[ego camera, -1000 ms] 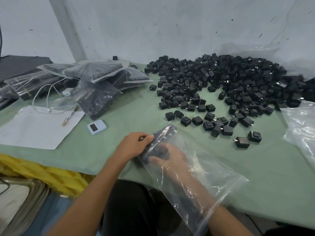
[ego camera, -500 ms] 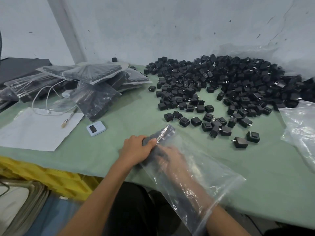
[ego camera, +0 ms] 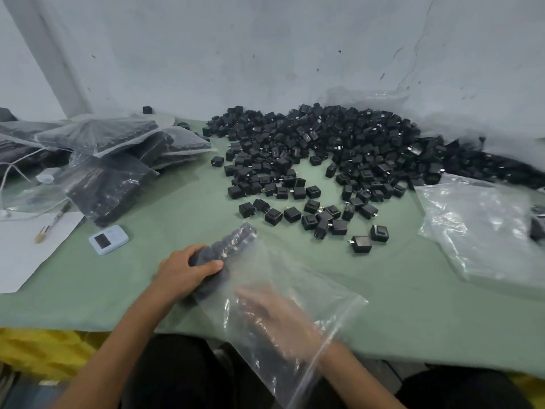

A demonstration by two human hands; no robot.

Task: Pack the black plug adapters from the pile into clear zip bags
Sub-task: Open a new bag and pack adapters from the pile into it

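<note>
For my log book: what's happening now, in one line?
left hand: grips bagged plug adapters | right hand: inside clear zip bag | pile: beyond bag

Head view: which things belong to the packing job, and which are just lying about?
Job: pile of black plug adapters; clear zip bag holding a row of adapters; left hand gripping that row through it; right hand inside it; filled bags; empty bags.
Lying about: sheet of paper; brush; small white device with a screen.
</note>
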